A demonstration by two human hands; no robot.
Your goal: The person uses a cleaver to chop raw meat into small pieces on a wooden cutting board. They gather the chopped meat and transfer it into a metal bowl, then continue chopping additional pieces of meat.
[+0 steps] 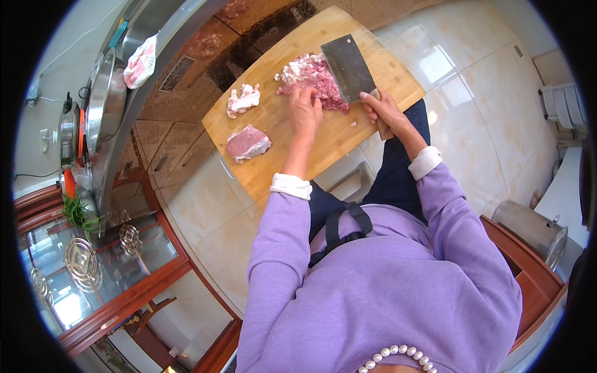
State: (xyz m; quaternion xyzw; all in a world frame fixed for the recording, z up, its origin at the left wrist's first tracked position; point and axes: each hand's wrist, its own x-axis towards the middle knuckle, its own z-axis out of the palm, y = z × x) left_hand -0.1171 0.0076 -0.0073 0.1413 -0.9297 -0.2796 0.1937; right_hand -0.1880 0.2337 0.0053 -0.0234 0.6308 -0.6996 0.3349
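Observation:
My right hand (389, 113) grips the wooden handle of a cleaver (349, 70). Its broad, dark blade lies nearly flat along the right side of a heap of diced raw meat (322, 79), covering part of it. At the near edge of that heap, my left hand (305, 111) reaches in with bent fingers; whether a piece is between the fingertips is hidden. All of this is on a wooden cutting board (275, 128). Left of the heap sits a clump of white fat trimmings (243, 100), with a larger chunk of raw meat (248, 143) nearer to me.
A steel counter edge at the left carries metal pans (105, 102), a pink-and-white cloth (141, 63) and green stalks (79, 212). Below are a glass-fronted wooden cabinet (126, 303) and tiled floor (224, 238). A metal pot (527, 228) stands at the right.

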